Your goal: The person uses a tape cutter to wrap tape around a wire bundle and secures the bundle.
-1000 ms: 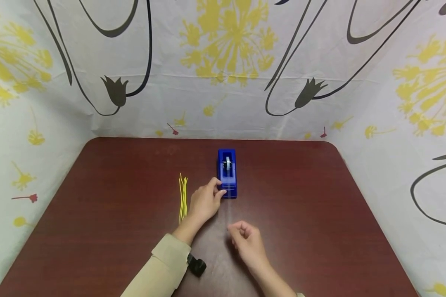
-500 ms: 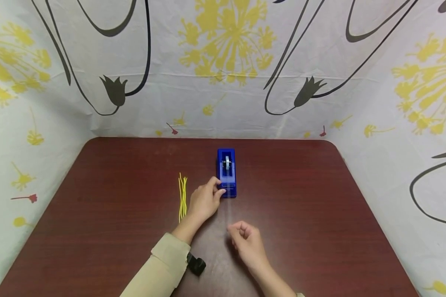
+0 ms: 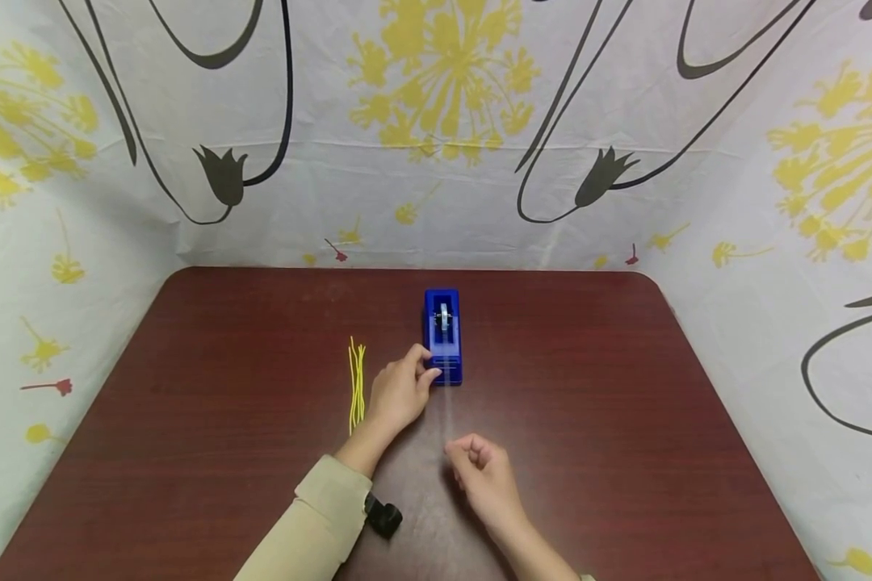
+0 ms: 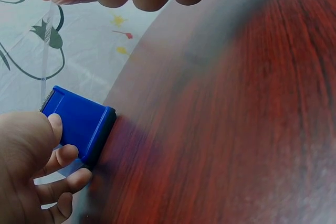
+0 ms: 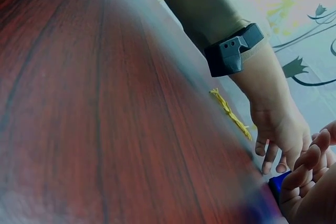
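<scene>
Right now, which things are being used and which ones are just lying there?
Being used:
Blue tape dispenser, held by the left hand
Clear tape, pinched in the right hand

Just lying there, it seems:
Yellow strands, in neither hand

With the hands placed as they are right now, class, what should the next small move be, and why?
Probably the right hand should draw the tape strip down against the toothed edge to tear it. The strip runs from the dispenser to that hand's pinched fingers, apparently uncut, and the left hand grips the dispenser, which should steady it.
</scene>
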Action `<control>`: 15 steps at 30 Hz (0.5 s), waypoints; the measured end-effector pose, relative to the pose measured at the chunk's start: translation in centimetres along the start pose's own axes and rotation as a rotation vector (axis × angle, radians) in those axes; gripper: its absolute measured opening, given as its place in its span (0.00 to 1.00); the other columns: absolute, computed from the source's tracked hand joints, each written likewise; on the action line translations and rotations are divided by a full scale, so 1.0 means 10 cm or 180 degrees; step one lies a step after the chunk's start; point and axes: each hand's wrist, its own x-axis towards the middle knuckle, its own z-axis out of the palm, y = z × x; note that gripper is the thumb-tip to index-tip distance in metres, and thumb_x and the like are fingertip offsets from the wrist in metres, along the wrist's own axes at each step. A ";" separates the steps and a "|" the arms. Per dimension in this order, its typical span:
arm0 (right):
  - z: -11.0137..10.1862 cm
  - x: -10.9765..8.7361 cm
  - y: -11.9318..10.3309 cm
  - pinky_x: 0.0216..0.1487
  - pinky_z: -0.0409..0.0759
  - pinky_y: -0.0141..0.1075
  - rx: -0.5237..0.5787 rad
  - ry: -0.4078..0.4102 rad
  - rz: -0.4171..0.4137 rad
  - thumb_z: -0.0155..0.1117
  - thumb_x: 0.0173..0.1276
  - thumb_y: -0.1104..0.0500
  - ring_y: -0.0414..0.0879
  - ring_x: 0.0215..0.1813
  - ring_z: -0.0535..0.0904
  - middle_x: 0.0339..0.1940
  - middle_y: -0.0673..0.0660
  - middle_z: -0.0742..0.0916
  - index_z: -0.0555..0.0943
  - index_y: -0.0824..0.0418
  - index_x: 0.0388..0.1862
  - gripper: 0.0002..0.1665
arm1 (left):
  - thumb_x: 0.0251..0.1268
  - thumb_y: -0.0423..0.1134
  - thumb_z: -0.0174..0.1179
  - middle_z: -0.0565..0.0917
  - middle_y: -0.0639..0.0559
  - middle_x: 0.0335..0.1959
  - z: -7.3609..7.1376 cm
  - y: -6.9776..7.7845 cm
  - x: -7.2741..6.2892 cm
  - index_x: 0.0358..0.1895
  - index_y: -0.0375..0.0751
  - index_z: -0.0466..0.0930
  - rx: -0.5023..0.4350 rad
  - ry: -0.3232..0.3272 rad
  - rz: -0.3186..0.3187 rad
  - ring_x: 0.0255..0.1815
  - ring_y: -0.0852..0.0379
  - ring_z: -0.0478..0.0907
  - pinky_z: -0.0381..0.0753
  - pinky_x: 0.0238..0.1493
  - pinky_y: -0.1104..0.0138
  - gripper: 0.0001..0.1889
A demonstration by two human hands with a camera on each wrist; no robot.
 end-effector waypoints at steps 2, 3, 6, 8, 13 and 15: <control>0.00 0.00 0.00 0.20 0.64 0.27 -0.0011 -0.0015 -0.0019 0.64 0.72 0.65 0.37 0.17 0.68 0.15 0.49 0.75 0.79 0.76 0.32 0.13 | 0.72 0.46 0.64 0.86 0.56 0.29 0.00 0.00 0.00 0.52 0.47 0.78 0.0010 0.0000 -0.0010 0.25 0.58 0.80 0.78 0.28 0.61 0.12; 0.00 -0.01 0.00 0.19 0.64 0.27 -0.0004 -0.0018 -0.0026 0.65 0.72 0.65 0.37 0.17 0.68 0.15 0.49 0.75 0.79 0.76 0.32 0.13 | 0.72 0.46 0.64 0.86 0.56 0.29 0.00 -0.01 0.00 0.52 0.47 0.78 0.0013 0.0003 -0.0015 0.25 0.58 0.80 0.77 0.28 0.61 0.12; 0.00 -0.02 -0.01 0.19 0.64 0.27 0.0017 -0.0027 -0.0059 0.65 0.71 0.64 0.37 0.17 0.67 0.15 0.49 0.74 0.80 0.75 0.32 0.13 | 0.72 0.46 0.64 0.85 0.57 0.29 0.00 -0.01 0.00 0.52 0.47 0.78 0.0015 0.0006 -0.0024 0.24 0.59 0.80 0.77 0.27 0.62 0.12; 0.00 -0.02 -0.01 0.19 0.64 0.27 0.0034 -0.0028 -0.0058 0.65 0.71 0.65 0.37 0.17 0.68 0.15 0.49 0.74 0.80 0.75 0.32 0.12 | 0.72 0.46 0.64 0.85 0.57 0.29 0.00 -0.01 0.00 0.52 0.47 0.78 -0.0002 0.0005 -0.0023 0.24 0.59 0.79 0.77 0.27 0.62 0.12; 0.01 -0.02 0.00 0.20 0.65 0.27 0.0051 -0.0016 -0.0033 0.65 0.71 0.65 0.38 0.17 0.67 0.15 0.49 0.74 0.81 0.74 0.32 0.11 | 0.72 0.46 0.63 0.85 0.57 0.29 0.00 0.00 0.01 0.53 0.47 0.78 -0.0021 -0.0020 -0.0030 0.24 0.60 0.79 0.76 0.27 0.62 0.12; 0.01 -0.02 0.00 0.20 0.65 0.28 0.0045 -0.0012 -0.0023 0.65 0.71 0.65 0.38 0.17 0.67 0.15 0.49 0.73 0.81 0.74 0.32 0.11 | 0.72 0.46 0.63 0.85 0.57 0.29 0.01 -0.01 0.01 0.53 0.47 0.78 -0.0009 -0.0027 -0.0040 0.24 0.60 0.79 0.77 0.27 0.62 0.12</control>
